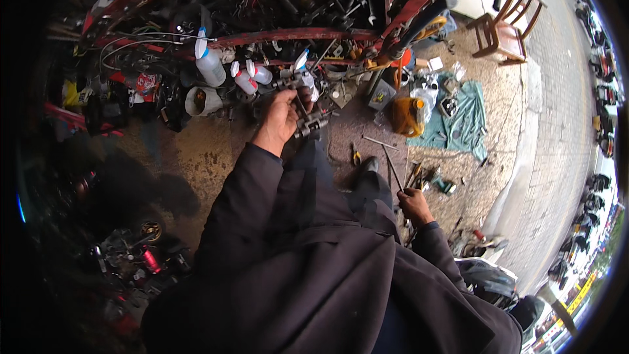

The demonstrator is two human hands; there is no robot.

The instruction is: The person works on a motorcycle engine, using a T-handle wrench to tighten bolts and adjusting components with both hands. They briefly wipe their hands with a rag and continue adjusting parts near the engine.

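My left hand point(278, 118) is closed around a dark metal piece with a thin bar and thick, knobbly ends point(310, 123); its exact kind I cannot make out. It is held up in front of the spray bottles. Lower down on the right, my right hand point(414, 204) grips the lower end of a T-handle wrench point(392, 169), whose crossbar points away from me. Pliers with yellow handles point(356, 155) lie on the ground beside my shoe point(371, 165). More hand tools point(415, 174) and a greenish metal part point(443, 183) lie just beyond the right hand.
A red rack point(295, 35) crammed with tools runs across the far side. Spray bottles point(209, 65) stand before it. An orange-yellow jug point(409, 117) stands beside a green cloth point(468, 124). A wooden chair point(501, 31) is at the far right, motorcycle parts point(151, 259) at the near left.
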